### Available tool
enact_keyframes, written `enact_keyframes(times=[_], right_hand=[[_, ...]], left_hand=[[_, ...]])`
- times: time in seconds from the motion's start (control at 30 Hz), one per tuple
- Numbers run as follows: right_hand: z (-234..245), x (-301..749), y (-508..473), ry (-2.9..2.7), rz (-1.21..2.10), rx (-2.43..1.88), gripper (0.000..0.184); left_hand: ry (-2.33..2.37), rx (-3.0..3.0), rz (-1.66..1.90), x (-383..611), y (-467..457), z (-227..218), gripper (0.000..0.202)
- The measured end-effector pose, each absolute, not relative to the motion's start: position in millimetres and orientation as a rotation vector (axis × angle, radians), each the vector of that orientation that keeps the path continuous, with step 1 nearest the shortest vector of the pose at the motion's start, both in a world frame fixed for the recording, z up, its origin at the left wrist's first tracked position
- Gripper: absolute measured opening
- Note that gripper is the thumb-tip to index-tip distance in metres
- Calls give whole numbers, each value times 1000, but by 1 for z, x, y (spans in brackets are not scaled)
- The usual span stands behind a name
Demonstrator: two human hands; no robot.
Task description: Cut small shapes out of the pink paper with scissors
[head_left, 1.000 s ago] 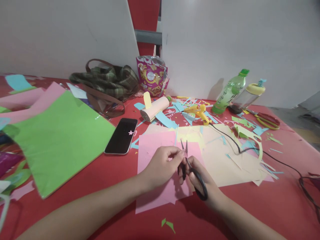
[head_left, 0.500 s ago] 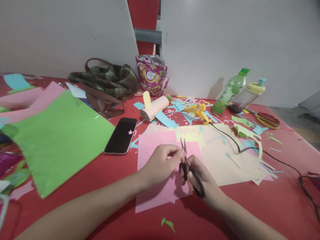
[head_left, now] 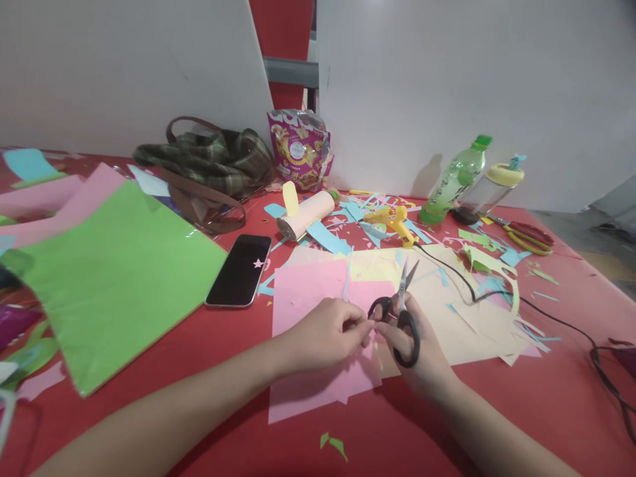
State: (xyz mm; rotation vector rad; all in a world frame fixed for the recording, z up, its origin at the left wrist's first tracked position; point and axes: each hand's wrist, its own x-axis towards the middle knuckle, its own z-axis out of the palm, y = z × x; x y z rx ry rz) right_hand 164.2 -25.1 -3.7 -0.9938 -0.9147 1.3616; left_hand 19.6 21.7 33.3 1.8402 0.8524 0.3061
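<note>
Black-handled scissors (head_left: 403, 290) rest in my right hand (head_left: 428, 351), their blades parted and pointing up and away from me. My left hand (head_left: 325, 333) is closed in a pinch on a tiny bit of pink paper (head_left: 371, 324), mostly hidden by the fingers. The right thumb and a fingertip meet the left fingertips at that bit. Both hands are above a pink paper sheet (head_left: 298, 391), which overlaps a cream sheet (head_left: 437, 344). A small pink paper star (head_left: 258, 264) lies on the black phone (head_left: 240, 270) to the left.
A yellow glue gun (head_left: 392, 220) with a black cord lies among paper scraps. Behind are a paper-covered tube (head_left: 309, 215), a snack bag (head_left: 299, 149), a green bottle (head_left: 454, 182) and a plaid bag (head_left: 213, 159). Large green paper (head_left: 119, 278) covers the left; more scissors (head_left: 529, 237) lie right.
The scissors have swung away to the right, off the pink bit, with blades wider apart. My right thumb has come to the left fingertips; both hands have shifted slightly right.
</note>
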Motion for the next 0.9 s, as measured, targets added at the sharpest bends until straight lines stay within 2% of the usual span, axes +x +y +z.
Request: enact_keyframes(times=[0.47,0.9], right_hand=[[6,162,-28,-987,1530,-957,26],[7,158,-32,-1215,1516,-1060,33]], left_hand=[[657,2169,150,13,27,45,31],[510,2344,-12,7,28,45,23]])
